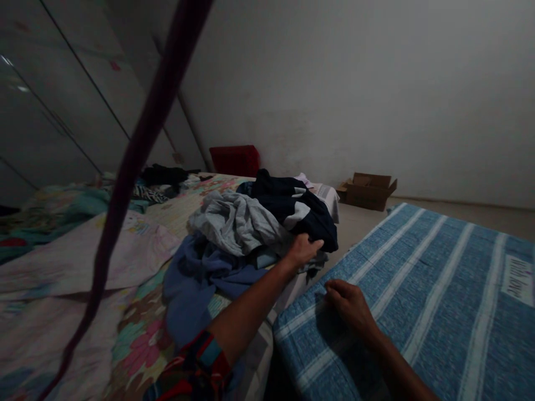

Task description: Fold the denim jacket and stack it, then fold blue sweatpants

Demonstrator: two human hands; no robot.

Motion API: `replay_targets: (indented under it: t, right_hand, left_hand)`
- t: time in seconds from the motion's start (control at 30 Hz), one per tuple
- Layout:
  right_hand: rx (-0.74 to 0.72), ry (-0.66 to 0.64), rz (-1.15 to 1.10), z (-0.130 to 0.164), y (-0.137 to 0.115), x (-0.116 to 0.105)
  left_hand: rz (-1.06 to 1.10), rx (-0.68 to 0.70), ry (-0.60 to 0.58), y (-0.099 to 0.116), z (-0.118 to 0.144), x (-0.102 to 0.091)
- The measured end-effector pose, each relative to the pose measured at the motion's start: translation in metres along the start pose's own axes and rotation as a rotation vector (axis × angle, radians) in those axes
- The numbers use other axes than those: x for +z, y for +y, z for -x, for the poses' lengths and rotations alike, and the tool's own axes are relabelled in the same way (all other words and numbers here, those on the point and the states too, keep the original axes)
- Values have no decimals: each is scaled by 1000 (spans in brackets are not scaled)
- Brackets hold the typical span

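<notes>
While the left hand (304,249) is pinching the dark navy cloth garment (298,210) atop the clothes heap (234,239) on the floral-sheeted bed (137,334), neighbouring pieces risk being dragged off. Its arm is extending forward; the right hand (351,307) is resting half-curled, empty, on the blue striped mattress (438,289).

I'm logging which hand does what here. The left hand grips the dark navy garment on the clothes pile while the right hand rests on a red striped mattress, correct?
Not quite: the mattress is blue with pale stripes, not red. The head view shows the right hand resting on its corner, while the left hand grips the dark navy garment on the clothes pile.
</notes>
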State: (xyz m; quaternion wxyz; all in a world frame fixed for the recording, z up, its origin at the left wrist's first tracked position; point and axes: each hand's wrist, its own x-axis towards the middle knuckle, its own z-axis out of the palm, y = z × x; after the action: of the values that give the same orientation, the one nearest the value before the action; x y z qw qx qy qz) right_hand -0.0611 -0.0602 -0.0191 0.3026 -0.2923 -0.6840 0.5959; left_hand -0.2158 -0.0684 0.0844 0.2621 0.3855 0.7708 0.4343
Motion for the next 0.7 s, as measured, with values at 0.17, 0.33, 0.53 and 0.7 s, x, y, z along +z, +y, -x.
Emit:
replay_targets:
  t: [0.17,0.33,0.53,0.7]
  right_hand:
    - [-7,-5,-3,9,1,-4]
    - [9,3,-30,16,5,-9]
    - [8,17,-56,18,8,-10]
    - [1,20,-73,23,8,-10]
  left_hand:
    - [-439,152,69,-3,36,-42]
    - [-758,62,211,-15,61,-121]
    - [-928,-159,455,-63,64,-190]
    - [-815,-168,457,-104,52,-200]
